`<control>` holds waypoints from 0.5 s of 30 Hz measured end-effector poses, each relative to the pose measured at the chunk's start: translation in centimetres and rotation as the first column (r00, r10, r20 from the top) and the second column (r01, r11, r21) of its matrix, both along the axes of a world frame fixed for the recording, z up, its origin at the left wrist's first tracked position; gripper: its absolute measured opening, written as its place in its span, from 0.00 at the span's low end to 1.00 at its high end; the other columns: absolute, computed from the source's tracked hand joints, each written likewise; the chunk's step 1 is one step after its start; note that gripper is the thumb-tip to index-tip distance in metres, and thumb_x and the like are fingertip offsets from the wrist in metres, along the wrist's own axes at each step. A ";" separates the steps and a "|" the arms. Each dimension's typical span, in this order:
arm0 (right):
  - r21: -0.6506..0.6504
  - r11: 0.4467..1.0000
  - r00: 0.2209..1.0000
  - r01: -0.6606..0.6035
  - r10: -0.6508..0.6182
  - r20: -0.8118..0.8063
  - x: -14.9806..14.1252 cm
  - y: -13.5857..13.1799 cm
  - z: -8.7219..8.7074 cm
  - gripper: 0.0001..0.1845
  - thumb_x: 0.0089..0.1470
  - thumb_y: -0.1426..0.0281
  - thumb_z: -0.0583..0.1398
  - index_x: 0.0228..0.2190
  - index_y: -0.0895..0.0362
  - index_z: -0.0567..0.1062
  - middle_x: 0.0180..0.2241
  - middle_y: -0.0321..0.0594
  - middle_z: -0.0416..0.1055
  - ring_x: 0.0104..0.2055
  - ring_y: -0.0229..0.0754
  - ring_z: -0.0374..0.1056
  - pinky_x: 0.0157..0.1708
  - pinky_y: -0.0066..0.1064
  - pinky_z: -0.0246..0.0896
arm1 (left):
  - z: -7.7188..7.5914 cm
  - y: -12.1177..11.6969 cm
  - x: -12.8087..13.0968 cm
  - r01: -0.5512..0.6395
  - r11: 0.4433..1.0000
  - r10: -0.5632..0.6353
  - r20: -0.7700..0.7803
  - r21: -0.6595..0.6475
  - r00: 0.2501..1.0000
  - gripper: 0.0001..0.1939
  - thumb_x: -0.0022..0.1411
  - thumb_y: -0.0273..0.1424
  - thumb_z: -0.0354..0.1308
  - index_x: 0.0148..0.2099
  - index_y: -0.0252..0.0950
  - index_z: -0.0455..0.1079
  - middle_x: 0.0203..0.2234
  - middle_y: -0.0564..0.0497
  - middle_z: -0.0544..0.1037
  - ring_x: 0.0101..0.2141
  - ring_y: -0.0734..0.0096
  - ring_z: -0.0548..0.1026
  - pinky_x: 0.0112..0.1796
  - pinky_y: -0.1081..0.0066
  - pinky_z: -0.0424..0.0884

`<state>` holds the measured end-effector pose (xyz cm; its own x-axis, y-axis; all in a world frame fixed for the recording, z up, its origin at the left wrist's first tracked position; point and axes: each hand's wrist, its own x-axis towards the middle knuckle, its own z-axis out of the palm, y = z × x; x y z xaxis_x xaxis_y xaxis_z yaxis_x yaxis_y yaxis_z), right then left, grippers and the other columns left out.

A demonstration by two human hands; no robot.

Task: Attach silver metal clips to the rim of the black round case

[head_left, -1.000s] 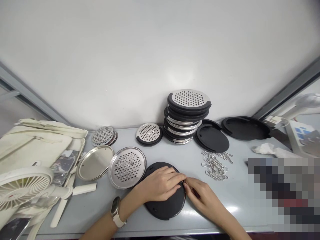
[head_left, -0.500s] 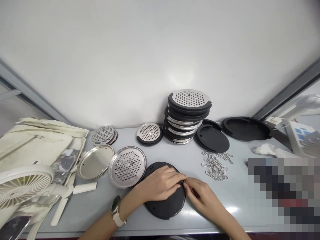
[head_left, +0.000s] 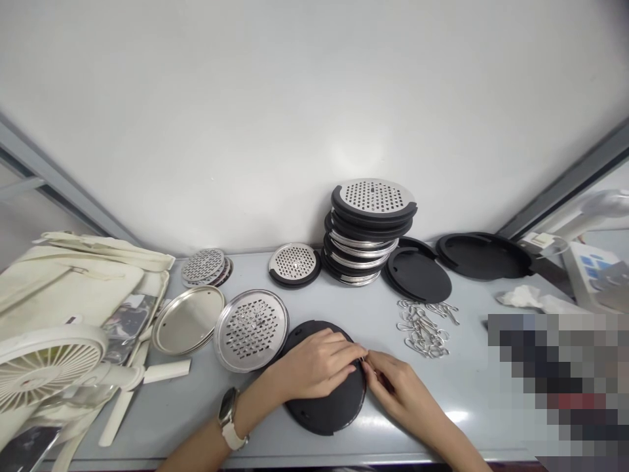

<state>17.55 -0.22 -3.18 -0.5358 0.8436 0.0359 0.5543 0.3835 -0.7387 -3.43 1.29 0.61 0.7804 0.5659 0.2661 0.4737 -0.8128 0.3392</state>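
Observation:
A black round base [head_left: 329, 410] lies on the table in front of me, with a thin shiny rim along its right edge. My left hand [head_left: 319, 360] rests across its top, thumb and forefinger holding it at the right edge. There, the fingertips of my right hand [head_left: 393, 380] are pinched on a thin bit of shiny wire, mostly hidden by the fingers. Both hands' fingertips meet at that spot. Beside the base on the left, a round metal grater plate [head_left: 251, 331] partly overlaps plain metal discs [head_left: 189, 321].
Wire clips [head_left: 423, 331] lie in a loose pile at right. Behind stand a stack of graters [head_left: 376, 196], a smaller grater [head_left: 293, 262], grater discs [head_left: 202, 267], black bases [head_left: 420, 274] and black trays [head_left: 486, 254]. A fan [head_left: 49, 367] and cream bag [head_left: 69, 282] crowd the left.
Hardly anything differs. Both hands keep their hold at the base's right edge, with only a slight shift of the fingertips; the whole view has dropped a little.

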 end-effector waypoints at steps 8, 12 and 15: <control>0.001 1.000 1.000 -0.009 0.009 -0.009 0.0 0.1 0.0 0.16 0.65 0.67 0.46 0.26 0.55 0.61 0.24 0.35 0.64 0.27 0.38 0.60 0.29 0.28 0.52 | -0.1 -0.1 0.1 0.009 1.000 -0.009 -0.013 -0.001 1.000 0.16 0.68 0.26 0.46 0.57 0.31 0.60 0.47 0.44 0.74 0.44 0.65 0.70 0.47 0.65 0.66; -0.001 1.000 1.000 0.010 -0.010 -0.003 0.1 0.1 0.0 0.17 0.65 0.66 0.46 0.23 0.55 0.57 0.22 0.33 0.62 0.25 0.37 0.58 0.27 0.28 0.51 | -0.1 -0.1 0.1 0.005 0.999 -0.004 -0.034 0.040 0.999 0.16 0.67 0.25 0.46 0.57 0.30 0.59 0.47 0.45 0.74 0.43 0.65 0.70 0.47 0.65 0.66; -0.007 1.000 1.000 0.007 -0.007 -0.015 0.1 0.1 0.2 0.17 0.65 0.66 0.46 0.24 0.55 0.58 0.23 0.34 0.63 0.26 0.37 0.59 0.28 0.28 0.52 | 0.1 -0.2 0.2 -0.003 0.998 0.005 -0.035 0.062 0.999 0.16 0.67 0.25 0.46 0.56 0.30 0.60 0.46 0.44 0.74 0.43 0.65 0.70 0.47 0.65 0.67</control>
